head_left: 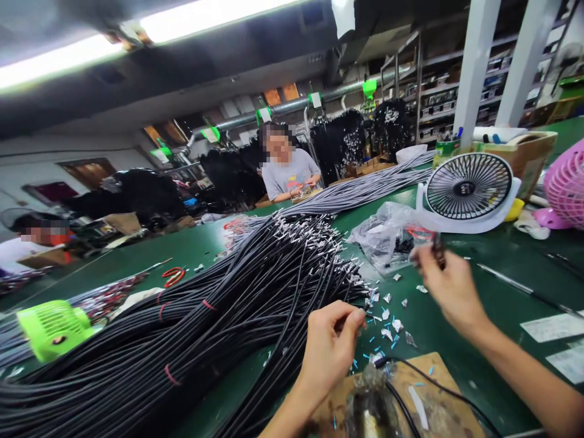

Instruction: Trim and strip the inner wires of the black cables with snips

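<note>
My left hand [332, 340] is closed in a pinch beside a large bundle of black cables [219, 304]. A thin black cable end seems to sit between its thumb and forefinger, mostly hidden by the fingers. Stripped, pale wire ends [314, 243] fan out just beyond it. My right hand [449, 292], raised to the right near a clear plastic bag [387, 234], has its fingers closed on a small dark piece [438, 250], blurred. Foil scraps [396, 325] and bits of blue insulation [356, 364] lie on the bench between the hands.
A wooden board [438, 389] with a tape-wrapped device [371, 407] and a black lead lies in front. White fan [468, 188], pink fan [566, 182] and green fan [55, 328] stand around the green bench [497, 292]. Grey cables [365, 188] stretch behind; a co-worker [292, 170] sits opposite.
</note>
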`<act>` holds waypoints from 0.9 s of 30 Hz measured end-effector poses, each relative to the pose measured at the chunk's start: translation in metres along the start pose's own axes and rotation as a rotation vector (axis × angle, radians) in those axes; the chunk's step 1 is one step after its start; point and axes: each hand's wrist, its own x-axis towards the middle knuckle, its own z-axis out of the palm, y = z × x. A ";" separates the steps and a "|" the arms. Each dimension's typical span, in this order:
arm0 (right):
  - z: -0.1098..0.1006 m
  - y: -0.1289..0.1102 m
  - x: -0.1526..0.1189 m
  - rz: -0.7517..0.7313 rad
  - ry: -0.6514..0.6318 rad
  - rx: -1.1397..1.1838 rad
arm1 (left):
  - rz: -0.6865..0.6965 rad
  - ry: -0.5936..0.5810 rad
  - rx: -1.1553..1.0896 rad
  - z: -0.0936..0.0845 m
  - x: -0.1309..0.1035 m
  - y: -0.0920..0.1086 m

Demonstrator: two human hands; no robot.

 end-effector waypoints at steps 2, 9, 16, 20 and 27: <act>0.004 -0.006 -0.006 -0.027 -0.143 -0.004 | 0.006 0.032 0.014 0.000 0.000 -0.003; 0.009 -0.023 -0.021 -0.077 -0.408 0.016 | 0.015 0.041 0.051 -0.001 0.001 -0.002; 0.007 -0.021 -0.020 -0.079 -0.439 -0.052 | 0.014 0.064 0.059 0.000 -0.002 0.004; 0.010 -0.022 -0.022 -0.085 -0.446 -0.009 | -0.012 0.035 -0.028 0.002 -0.002 0.005; 0.012 -0.022 -0.027 -0.134 -0.439 0.027 | -0.089 -0.042 -0.217 0.002 0.001 0.009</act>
